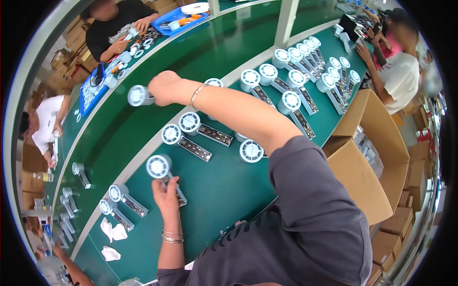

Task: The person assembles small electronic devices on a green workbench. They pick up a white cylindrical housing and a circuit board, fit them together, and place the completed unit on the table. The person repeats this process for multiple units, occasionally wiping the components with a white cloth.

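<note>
My right hand [164, 89] reaches far across to the left over the green belt. It is closed round the handle of a pale blue handheld fan [139, 96], whose round head sticks out past my knuckles. Nearer to me, my left hand [166, 193] grips the handle of another handheld fan [158, 166] at the table, thumb and fingers on either side. That fan's handle lies open, with a circuit board showing. Just beyond are two more fans [190, 122] with open handles. To the left of my left hand lie another two fans [115, 192].
Many similar fans [292, 101] stand in rows at the right of the green table [219, 200]. An open cardboard box [358, 176] is at my right. White crumpled scraps [112, 231] lie at lower left. Across the belt [191, 52], a person works beside blue trays [183, 24].
</note>
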`<state>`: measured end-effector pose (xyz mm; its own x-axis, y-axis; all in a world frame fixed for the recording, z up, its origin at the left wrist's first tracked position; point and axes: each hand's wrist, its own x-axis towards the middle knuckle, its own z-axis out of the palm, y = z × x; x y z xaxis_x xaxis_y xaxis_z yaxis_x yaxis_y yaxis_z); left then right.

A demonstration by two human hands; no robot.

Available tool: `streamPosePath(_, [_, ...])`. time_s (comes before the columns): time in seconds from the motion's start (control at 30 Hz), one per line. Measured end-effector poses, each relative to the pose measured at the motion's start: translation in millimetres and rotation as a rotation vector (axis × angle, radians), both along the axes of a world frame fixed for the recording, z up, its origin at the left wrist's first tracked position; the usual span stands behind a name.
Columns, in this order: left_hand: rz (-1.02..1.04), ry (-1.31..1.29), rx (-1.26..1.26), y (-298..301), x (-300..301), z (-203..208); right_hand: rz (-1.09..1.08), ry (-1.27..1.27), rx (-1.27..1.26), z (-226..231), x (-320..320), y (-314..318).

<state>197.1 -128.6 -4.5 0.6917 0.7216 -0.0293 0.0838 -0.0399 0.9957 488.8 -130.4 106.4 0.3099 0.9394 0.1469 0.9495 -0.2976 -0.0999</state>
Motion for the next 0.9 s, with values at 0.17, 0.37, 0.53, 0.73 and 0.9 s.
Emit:
streamPosePath(0.17, [0.12,-0.095,-0.221,7,-21,6,-0.012,0.729,0.535,20,-108,-57])
streamPosePath(0.37, [0.3,-0.184,-0.223,11,-34,-1,-0.123,1.523,0.315,-52,-204,-86])
streamPosePath(0.53, [0.285,-0.31,-0.247,19,-44,-5,-0.126,1.54,0.52,-94,-214,-59])
streamPosePath(0.73, [0.34,-0.302,-0.248,19,-42,-5,-0.21,1.541,0.552,-115,-217,-39])
streamPosePath(0.9, [0.367,-0.293,-0.237,19,-39,-5,-0.222,1.596,0.651,-115,-218,-30])
